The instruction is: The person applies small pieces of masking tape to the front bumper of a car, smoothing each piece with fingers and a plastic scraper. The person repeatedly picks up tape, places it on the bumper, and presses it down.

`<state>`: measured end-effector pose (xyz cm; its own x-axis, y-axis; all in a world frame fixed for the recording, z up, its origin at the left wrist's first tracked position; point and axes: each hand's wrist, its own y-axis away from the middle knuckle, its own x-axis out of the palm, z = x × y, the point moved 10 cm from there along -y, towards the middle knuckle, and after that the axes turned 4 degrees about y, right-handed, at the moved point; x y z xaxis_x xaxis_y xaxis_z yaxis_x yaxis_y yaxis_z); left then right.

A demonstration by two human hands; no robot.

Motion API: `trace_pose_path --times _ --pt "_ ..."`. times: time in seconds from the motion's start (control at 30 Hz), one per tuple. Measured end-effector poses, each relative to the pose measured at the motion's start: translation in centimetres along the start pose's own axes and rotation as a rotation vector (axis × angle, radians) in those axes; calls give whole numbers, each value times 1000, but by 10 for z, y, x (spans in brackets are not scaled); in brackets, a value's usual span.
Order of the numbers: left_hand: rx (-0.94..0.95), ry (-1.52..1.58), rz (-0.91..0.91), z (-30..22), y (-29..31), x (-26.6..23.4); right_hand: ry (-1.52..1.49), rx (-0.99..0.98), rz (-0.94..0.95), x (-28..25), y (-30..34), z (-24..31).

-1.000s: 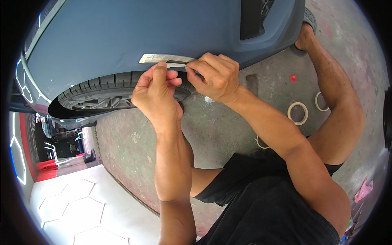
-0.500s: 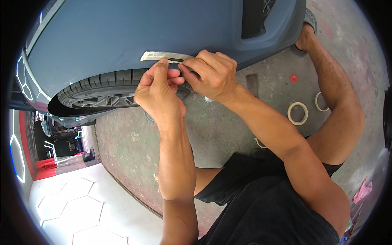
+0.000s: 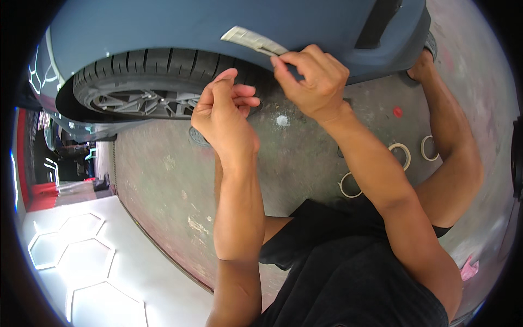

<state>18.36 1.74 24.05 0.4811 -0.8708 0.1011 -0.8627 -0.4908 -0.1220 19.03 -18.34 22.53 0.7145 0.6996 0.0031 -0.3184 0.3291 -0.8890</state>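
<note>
A short cream strip of masking tape (image 3: 250, 39) lies along the lower edge of a blue-grey car body panel (image 3: 180, 24), above the tyre. At the strip's right end my right hand (image 3: 316, 82) has thumb and forefinger closed on it; a thin dark sliver shows beside the fingertips. My left hand (image 3: 226, 120) is off the panel, in front of the tyre (image 3: 163, 71). Its thumb and forefinger come together while the other fingers curl loosely. Whether anything small sits in that pinch is hidden.
On the floor lie several tape rings, one cream roll (image 3: 402, 155) among them, and a red round piece (image 3: 397, 111). A white smudge (image 3: 282, 120) marks the concrete. My bent leg (image 3: 455, 120) is at the right, and a pink cloth (image 3: 469, 268) lies behind it.
My hands, close together on the strip before, are now apart. The left has come away from the tape; the right stays at its end. The view has shifted, showing more of the tyre.
</note>
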Motion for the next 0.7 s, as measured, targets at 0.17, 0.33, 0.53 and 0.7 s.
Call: trace_pose_path --times 0.17,0.33,0.53,0.7 --pt "-15 65 -10 7 1 -11 5 65 23 2 1 -2" --pt "1 58 -50 8 -1 -28 -22 189 36 -3 2 -10" --pt "66 -4 11 12 5 -27 -7 86 -4 -13 -13 1" --pt "29 -12 33 18 14 -22 19 -105 10 2 -19 19"
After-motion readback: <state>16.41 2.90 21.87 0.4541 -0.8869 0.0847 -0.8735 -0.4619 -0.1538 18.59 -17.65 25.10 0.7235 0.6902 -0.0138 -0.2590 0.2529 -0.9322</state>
